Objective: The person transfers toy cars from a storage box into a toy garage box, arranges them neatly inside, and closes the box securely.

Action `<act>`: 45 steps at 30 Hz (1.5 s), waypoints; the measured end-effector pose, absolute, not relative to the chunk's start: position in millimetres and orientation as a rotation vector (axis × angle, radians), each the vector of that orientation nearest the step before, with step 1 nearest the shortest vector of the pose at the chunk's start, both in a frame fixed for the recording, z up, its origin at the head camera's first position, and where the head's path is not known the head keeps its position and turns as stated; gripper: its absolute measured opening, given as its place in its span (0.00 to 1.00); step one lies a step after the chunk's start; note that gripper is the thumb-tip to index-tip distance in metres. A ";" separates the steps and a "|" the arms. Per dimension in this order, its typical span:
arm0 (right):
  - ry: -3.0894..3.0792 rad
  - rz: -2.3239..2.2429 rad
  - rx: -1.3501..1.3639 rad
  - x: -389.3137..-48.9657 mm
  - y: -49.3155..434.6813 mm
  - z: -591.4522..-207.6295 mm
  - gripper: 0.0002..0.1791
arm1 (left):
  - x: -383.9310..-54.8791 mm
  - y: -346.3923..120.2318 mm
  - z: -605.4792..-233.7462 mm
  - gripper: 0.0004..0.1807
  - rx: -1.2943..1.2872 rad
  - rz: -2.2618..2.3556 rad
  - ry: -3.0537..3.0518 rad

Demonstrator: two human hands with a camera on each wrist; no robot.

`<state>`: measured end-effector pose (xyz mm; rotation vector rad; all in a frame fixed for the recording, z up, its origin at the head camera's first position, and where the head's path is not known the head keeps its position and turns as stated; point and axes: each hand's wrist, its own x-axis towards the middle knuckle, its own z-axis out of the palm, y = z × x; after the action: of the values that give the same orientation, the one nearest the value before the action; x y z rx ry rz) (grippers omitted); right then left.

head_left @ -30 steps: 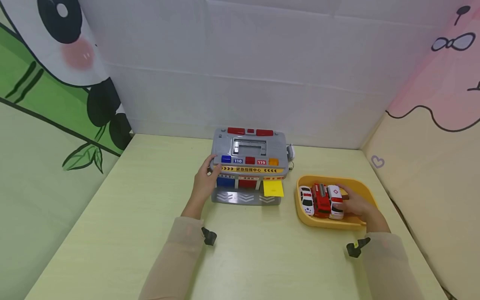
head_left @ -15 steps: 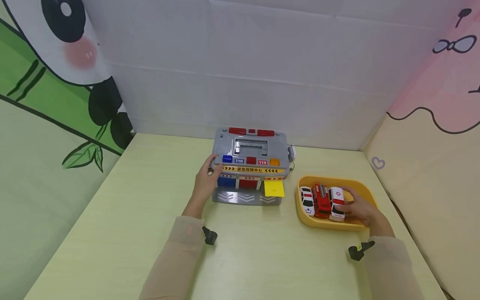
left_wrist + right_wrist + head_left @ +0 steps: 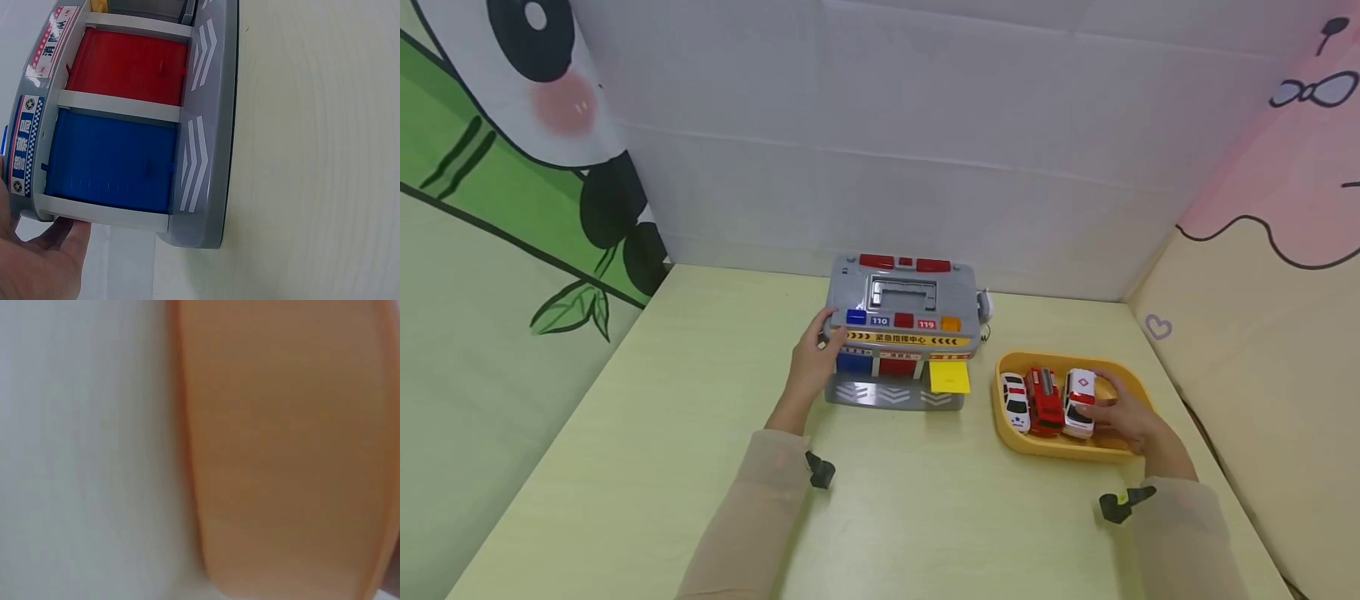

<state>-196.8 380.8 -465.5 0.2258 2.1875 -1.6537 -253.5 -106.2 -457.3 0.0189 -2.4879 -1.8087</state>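
At the back of the table stands a grey toy emergency garage (image 3: pixel 902 340). My left hand (image 3: pixel 808 367) grips its left side, thumb near the front edge of the roof. In the left wrist view its blue door (image 3: pixel 112 159) and red door (image 3: pixel 128 65) are down, while the yellow door (image 3: pixel 950 377) sticks out forward. To the right, my right hand (image 3: pixel 1126 414) holds a white toy ambulance (image 3: pixel 1080 404) by its right side, inside the yellow tray (image 3: pixel 1052 451). Beside it lie a red toy fire truck (image 3: pixel 1045 402) and a white toy police car (image 3: pixel 1016 402).
The pale table (image 3: pixel 880 517) meets a white backdrop (image 3: pixel 887 208) behind the garage. A small white-grey handset (image 3: pixel 985 306) with a coiled cord hangs on the garage's right side. A painted wall panel (image 3: pixel 1262 333) borders the table at right. The tray wall fills much of the blurred right wrist view.
The ambulance has shifted slightly right and tilted, opening a gap from the fire truck, with my right hand moving along. My left hand stays on the garage.
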 end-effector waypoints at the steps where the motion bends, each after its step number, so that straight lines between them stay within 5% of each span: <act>1: 2.195 -1.648 0.231 -196.6 381.2 -463.6 0.49 | -253.6 -106.1 -457.2 0.27 0.020 -1.807 -2.488; 25: 2.160 -1.842 0.004 -187.1 375.4 -425.3 0.37 | -253.0 -105.3 -456.5 0.26 0.037 -1.758 -2.509; 45: 2.210 -1.778 -0.062 -173.0 339.1 -412.5 0.40 | -254.6 -104.8 -459.5 0.26 0.030 -1.769 -2.505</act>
<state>-173.0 339.1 -412.5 -0.0620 2.2097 -1.7780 -254.6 -104.8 -459.5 0.0304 -2.5049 -1.7688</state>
